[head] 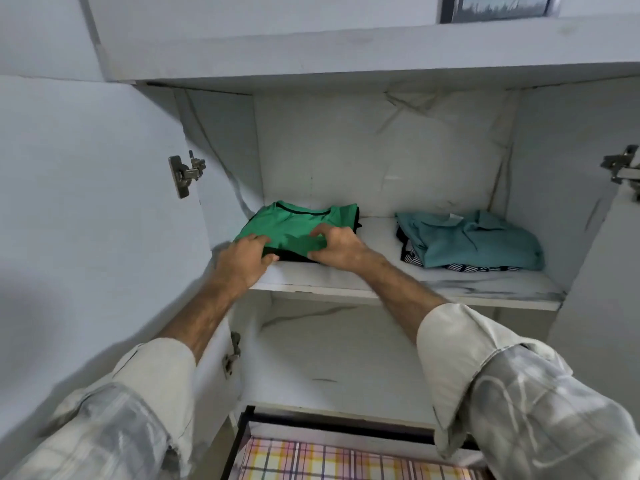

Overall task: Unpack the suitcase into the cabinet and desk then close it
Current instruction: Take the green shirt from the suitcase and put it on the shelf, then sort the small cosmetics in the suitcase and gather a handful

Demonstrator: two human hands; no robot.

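Note:
A folded green garment (pixel 294 225) lies on the left half of the cabinet's marble-patterned shelf (pixel 450 285), on top of something dark. My left hand (pixel 242 261) grips its front left corner, fingers on top and thumb at the front edge. My right hand (pixel 337 247) holds the front right part, fingers curled over the cloth and thumb at the edge. A folded teal shirt (pixel 478 242) sits on the shelf's right half, on top of a striped garment (pixel 460 268). The suitcase is out of view.
Both cabinet doors stand open: the left door (pixel 86 202) with its hinge (pixel 187 174), the right door (pixel 609 289). A lower shelf (pixel 339 358) sits under the first. A checked cloth (pixel 329 460) in a dark frame lies below.

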